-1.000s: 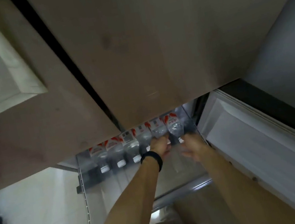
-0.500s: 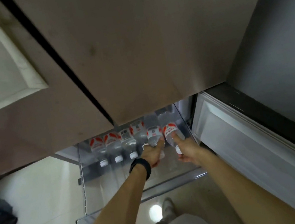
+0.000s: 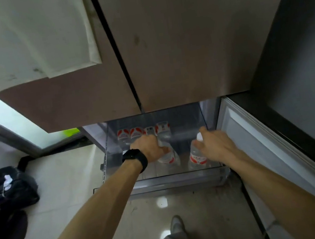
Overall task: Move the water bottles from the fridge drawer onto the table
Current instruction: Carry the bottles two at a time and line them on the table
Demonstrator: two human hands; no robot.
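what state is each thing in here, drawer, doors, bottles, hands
fridge drawer: pulled open
upper fridge doors: shut
left hand: grips the left bottle
left bottle: held, tilted, over the drawer
right hand: grips the right bottle
right bottle: held, white cap on, over the drawer
back bottles: four in a row in the drawer, not gripped

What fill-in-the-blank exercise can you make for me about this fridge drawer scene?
1. The left hand and the right hand each hold one ____.
2. The band on the left wrist is ____.
3. The cap on the right hand's bottle is ____.
4. At the back of the drawer, ____ more bottles sit in a row.
Missing words: bottle, black, white, four.
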